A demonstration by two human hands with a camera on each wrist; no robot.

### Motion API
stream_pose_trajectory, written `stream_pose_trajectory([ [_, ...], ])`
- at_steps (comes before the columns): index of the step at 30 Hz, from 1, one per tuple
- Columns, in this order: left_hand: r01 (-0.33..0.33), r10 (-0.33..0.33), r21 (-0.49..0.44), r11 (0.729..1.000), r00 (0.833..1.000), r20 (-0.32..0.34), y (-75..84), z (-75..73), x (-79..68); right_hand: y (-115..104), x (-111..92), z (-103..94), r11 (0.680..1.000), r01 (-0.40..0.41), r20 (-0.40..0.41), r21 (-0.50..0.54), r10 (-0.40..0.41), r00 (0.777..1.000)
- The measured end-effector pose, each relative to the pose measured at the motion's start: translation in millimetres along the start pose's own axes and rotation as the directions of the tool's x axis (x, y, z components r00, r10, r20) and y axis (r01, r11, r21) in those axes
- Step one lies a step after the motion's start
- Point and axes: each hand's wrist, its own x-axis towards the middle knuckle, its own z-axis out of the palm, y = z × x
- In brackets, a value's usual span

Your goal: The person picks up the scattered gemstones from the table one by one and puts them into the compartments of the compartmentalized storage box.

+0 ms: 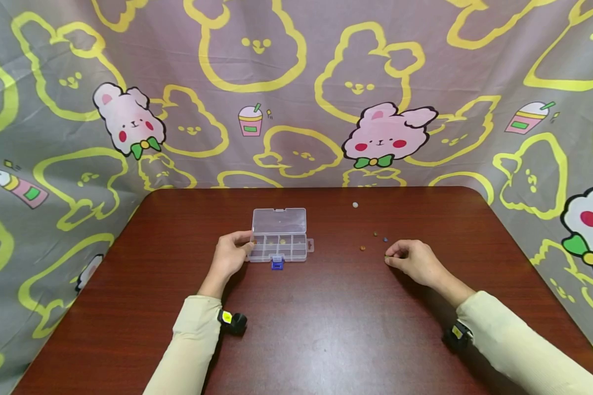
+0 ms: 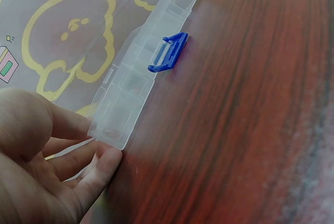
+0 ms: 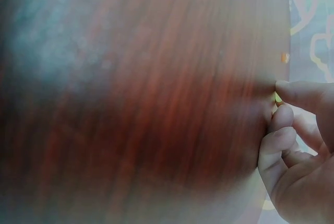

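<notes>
A clear plastic compartment box (image 1: 298, 254) stands on the table with its lid (image 1: 279, 221) raised at the back and a blue latch (image 2: 175, 57) at the front. Some compartments hold small yellowish and orange pieces. My left hand (image 1: 229, 255) holds the box's left end between thumb and fingers. On the right, my right hand (image 1: 416, 263) pinches a tiny yellow-green bead-like piece (image 3: 278, 97) between thumb and forefinger, low over the table. Near its fingertips lie a blue piece (image 1: 385, 240), a brownish piece (image 1: 375, 234) and an orange piece (image 1: 362, 248).
A white piece (image 1: 355, 204) lies farther back on the dark red-brown wooden table (image 1: 316, 329). The box's hanging tab (image 1: 311, 245) sticks out to the right. A patterned cloth (image 1: 296, 109) hangs behind and beside the table.
</notes>
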Motion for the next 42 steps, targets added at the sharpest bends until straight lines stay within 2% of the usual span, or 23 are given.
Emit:
stream_pose_trajectory([
  [14,0.007,-0.007,0.017,1.0,1.0,-0.008,0.6,-0.1,-0.8,0,2,-1.9,1.0,0.005,0.004,0.014,-0.005,1.0],
  [22,-0.008,0.008,0.03,1.0,1.0,-0.011,3.4,-0.3,-1.8,-2,3,-3.2,0.992,-0.067,0.059,0.102,0.061,0.996],
  [33,-0.003,0.003,0.022,1.0,1.0,-0.001,2.8,-0.6,0.3,-4,6,5.9,0.983,-0.045,0.033,0.177,0.04,0.999],
  [42,0.006,-0.006,0.032,0.999,1.0,0.0,1.2,-0.6,2.3,-13,11,14.2,0.972,-0.034,0.045,0.233,0.025,0.999],
])
